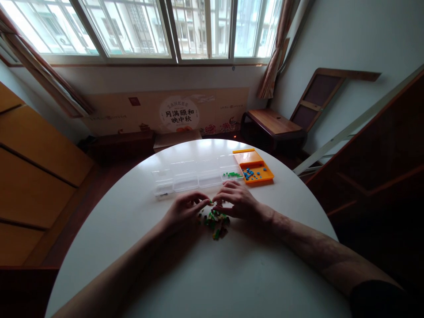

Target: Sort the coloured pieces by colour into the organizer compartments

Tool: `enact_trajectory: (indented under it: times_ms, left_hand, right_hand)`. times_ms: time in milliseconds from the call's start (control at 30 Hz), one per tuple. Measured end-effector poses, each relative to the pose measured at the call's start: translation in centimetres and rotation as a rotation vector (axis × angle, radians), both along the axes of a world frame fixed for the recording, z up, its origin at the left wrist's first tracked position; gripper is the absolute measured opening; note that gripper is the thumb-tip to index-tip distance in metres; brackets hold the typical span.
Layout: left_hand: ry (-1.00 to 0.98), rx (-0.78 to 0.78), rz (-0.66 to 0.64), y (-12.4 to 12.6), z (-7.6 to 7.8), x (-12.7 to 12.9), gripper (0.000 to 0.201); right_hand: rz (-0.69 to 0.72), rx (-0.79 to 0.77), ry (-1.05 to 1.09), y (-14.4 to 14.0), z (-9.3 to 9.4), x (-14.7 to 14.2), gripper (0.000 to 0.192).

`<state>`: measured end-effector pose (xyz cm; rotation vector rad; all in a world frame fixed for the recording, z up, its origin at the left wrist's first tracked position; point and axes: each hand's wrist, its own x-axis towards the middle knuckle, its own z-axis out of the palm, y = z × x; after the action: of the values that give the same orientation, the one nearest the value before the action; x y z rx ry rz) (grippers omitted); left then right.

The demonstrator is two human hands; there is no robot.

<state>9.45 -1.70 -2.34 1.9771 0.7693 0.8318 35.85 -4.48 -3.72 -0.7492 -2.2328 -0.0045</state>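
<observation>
A small pile of green, brown and yellowish toy bricks (215, 219) lies on the white table between my hands. My left hand (186, 209) is at the pile's left edge, thumb and forefinger drawn together by a tiny green and yellowish piece (211, 202); whether they grip it is too small to tell. Over the pile's right side, my right hand (239, 201) has its fingers apart, and brown pieces (219, 202) show between thumb and forefinger. Just beyond it, an open orange box (269, 176) contains small blue bricks (251, 173).
Clear plastic boxes (185, 183) stand in a row left of the orange box; green bricks (232, 175) lie in the rightmost one. The round white table (132, 221) has its curved far edge near a wooden stool (274, 121) and a printed cardboard panel (132, 119) under the windows.
</observation>
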Motion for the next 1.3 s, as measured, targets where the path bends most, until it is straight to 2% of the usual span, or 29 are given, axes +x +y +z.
enact_trajectory:
  times_ms: [133, 433, 800, 1200, 1300]
  left_hand:
    - [-0.004, -0.003, -0.023, -0.18, -0.46, 0.4, 0.028]
    - [0.016, 0.002, -0.052, 0.04, -0.35, 0.5, 0.031]
    - [0.022, -0.074, -0.038, -0.12, -0.15, 0.43, 0.035]
    - [0.018, -0.025, -0.035, -0.08, 0.07, 0.42, 0.031]
    - [0.011, 0.01, -0.005, -0.01, 0.32, 0.18, 0.03]
  right_hand:
    - [-0.032, 0.024, -0.009, -0.01, -0.09, 0.09, 0.014]
    - [-0.054, 0.07, 0.005, 0.02, 0.01, 0.05, 0.012]
    - [-0.007, 0.158, 0.061, 0.04, 0.15, -0.08, 0.005]
    - [-0.01, 0.112, 0.046, 0.03, 0.07, 0.04, 0.005]
    - [-0.051, 0.064, 0.071, 0.26, -0.05, 0.38, 0.002]
